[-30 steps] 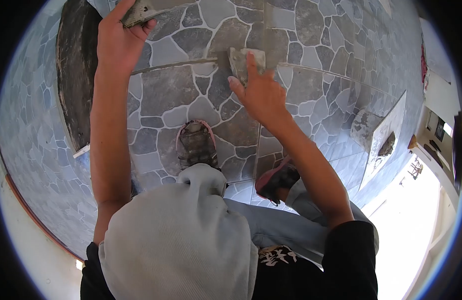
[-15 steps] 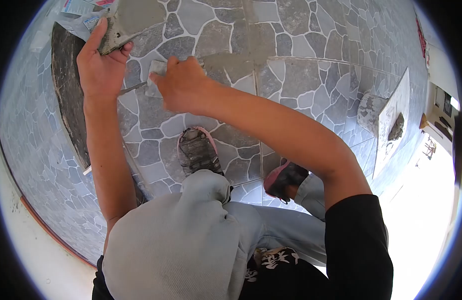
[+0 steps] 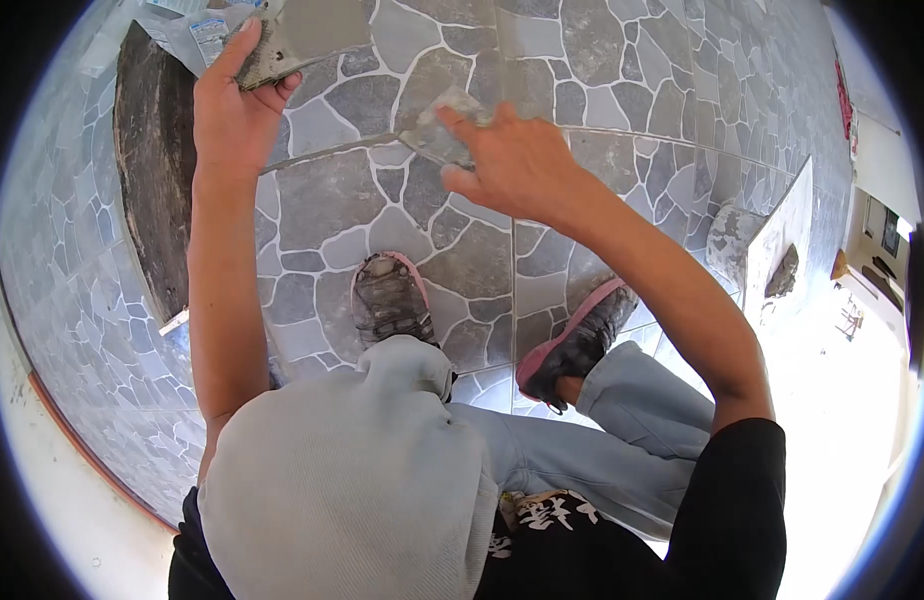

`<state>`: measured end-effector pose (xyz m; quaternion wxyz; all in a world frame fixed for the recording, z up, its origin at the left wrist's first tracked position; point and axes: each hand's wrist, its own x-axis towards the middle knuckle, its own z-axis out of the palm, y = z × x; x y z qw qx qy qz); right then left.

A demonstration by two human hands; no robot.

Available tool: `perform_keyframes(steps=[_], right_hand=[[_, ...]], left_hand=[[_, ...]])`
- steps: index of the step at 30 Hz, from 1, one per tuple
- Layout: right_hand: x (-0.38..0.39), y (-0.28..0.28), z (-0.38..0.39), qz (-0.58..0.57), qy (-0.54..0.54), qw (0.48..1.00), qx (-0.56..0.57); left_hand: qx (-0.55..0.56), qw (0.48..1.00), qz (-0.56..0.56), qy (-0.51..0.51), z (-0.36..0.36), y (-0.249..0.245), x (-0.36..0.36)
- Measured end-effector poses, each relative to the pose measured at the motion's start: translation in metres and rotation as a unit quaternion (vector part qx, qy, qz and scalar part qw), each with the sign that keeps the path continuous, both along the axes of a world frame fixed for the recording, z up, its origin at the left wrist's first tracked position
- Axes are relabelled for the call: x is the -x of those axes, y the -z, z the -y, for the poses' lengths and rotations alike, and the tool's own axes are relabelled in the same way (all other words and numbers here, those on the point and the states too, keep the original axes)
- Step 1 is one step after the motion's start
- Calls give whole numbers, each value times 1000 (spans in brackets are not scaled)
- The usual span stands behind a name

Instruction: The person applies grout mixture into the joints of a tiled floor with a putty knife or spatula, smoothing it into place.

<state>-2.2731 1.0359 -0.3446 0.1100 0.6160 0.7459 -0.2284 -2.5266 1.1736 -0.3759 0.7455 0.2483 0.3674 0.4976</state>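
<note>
My left hand [image 3: 234, 105] grips a flat grey board smeared with grout [image 3: 297, 35] at the upper left, held just above the stone-pattern tiled floor [image 3: 332, 200]. My right hand [image 3: 512, 155] holds a small grey rubber float [image 3: 437, 130] against the floor near a grouted joint line [image 3: 342, 150]. I crouch over the tiles, with my grey trouser knees [image 3: 362, 470] and both dirty pink-edged shoes [image 3: 390, 295] below my arms.
A dark untiled strip of bare mortar [image 3: 147, 170] runs along the left. A loose tile leaning with a lump of grout [image 3: 777, 265] stands at the right beside a grey block [image 3: 727, 235]. A bright doorway lies at the right.
My right hand with the float swept left along the joint, then came back right toward the middle. My right foot shifted farther right. The left hand stayed at the upper left with the board.
</note>
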Motion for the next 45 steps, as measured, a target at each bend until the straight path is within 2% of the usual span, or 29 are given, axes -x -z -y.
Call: perform_keyframes(steps=[1,3,4,6,10,12,14,16,17,19,23,27,30,31,32,33,34,35,37,38,39,40,41,42,43,45], right_hand=[[19,15,-2,-3,2,1000,-2],[45,45,4,-33,96,995,-23],[46,50,18,-36,99,994,-22],[52,41,53,-51,93,991,75],[46,7,63,-67,93,986,124],[54,18,44,-133,33,990,-22],[82,30,8,-137,8,989,-60],[112,44,-28,-99,-68,991,-61],[112,44,-40,-96,-63,991,-63],[113,37,-60,-41,-140,988,54],[34,28,-44,-12,-124,989,74],[-52,-5,-25,103,-83,983,130],[-100,-16,-12,145,-51,977,145],[-110,-13,-2,-113,74,981,141],[-112,-10,4,-364,190,902,133],[-109,-10,7,-358,172,907,141],[-104,-13,14,-492,262,810,180],[-97,-16,19,-608,347,682,214],[-62,-21,32,-613,338,689,190],[-50,-21,37,-617,340,693,155],[-47,-19,41,-582,315,735,152],[-45,-13,44,-582,318,732,154],[-42,-6,47,-527,267,805,60],[-47,0,49,-495,240,835,10],[-51,6,51,-457,215,862,-42],[-71,11,49,-419,211,881,-58]], left_hand=[[-1,1000,11,16,1,0,-5],[0,1000,7,19,3,-5,-9],[-3,1000,6,18,2,-7,-8],[1,1000,-3,9,1,-9,-1],[20,1000,-15,-7,-2,-5,3],[13,1000,-3,-4,-1,-6,-6],[8,1000,14,-1,2,-8,-18],[0,1000,17,17,5,-13,-27],[-2,1000,20,22,6,-15,-28],[3,1000,16,20,7,-16,-23],[6,1000,-18,16,7,-11,3],[48,999,-15,8,15,2,22],[79,996,-33,0,32,10,12],[105,993,-50,9,43,14,5],[131,990,-45,39,52,21,-3],[157,984,-41,70,61,27,-14],[194,977,-19,84,74,27,-28],[227,969,2,100,83,25,-44],[296,947,45,114,95,20,-70],[298,947,42,109,97,19,-79],[291,948,54,120,98,18,-87],[283,948,66,132,98,18,-90],[287,946,65,134,98,19,-89],[253,957,41,137,97,19,-89],[217,966,18,142,94,17,-89],[211,967,24,139,97,10,-85]])
